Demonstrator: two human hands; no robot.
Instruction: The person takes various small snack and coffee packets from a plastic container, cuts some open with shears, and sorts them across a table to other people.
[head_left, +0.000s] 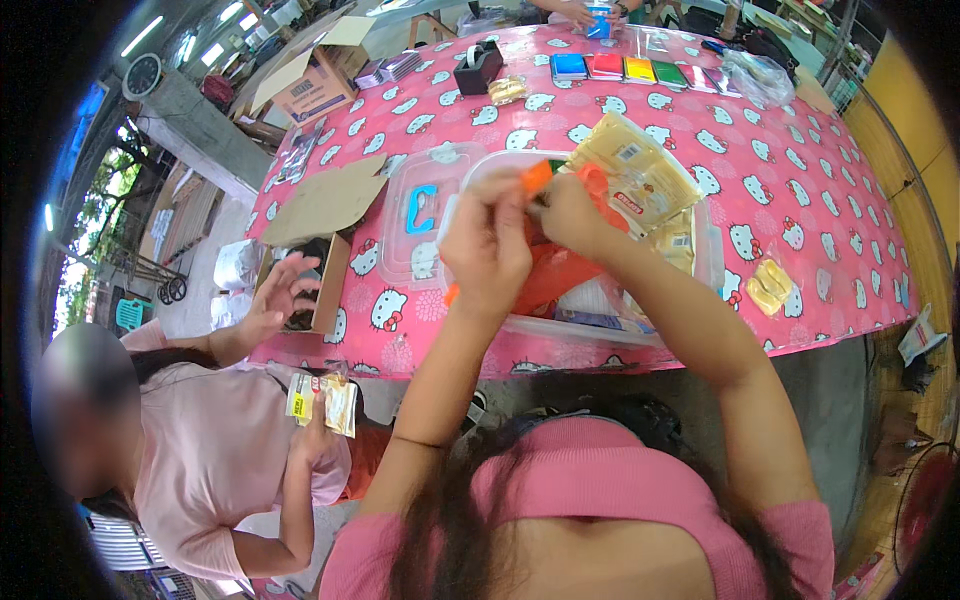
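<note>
My left hand [488, 240] is closed in a pinch on an orange plastic bag [540, 278], with a bit of orange showing at its fingertips. Close beside it, my right hand [580, 218] is curled in a fist, also gripping the bag near its top. The bag hangs over a clear plastic box [710, 250] on the table. Inside the box are yellowish packets [640, 175] leaning up at the far right, and flatter things below that the bag partly hides. Left of the box lies its clear lid [400, 240] with a blue handle [421, 209].
A co-worker [230, 450] stands at my left, holding a packet [325, 403], one hand over an open carton [322, 290]. On the pink patterned tablecloth [830, 270] are a tape dispenser [478, 68], several coloured packs [638, 70] and a small yellow pack [768, 288]. Another person works across the table.
</note>
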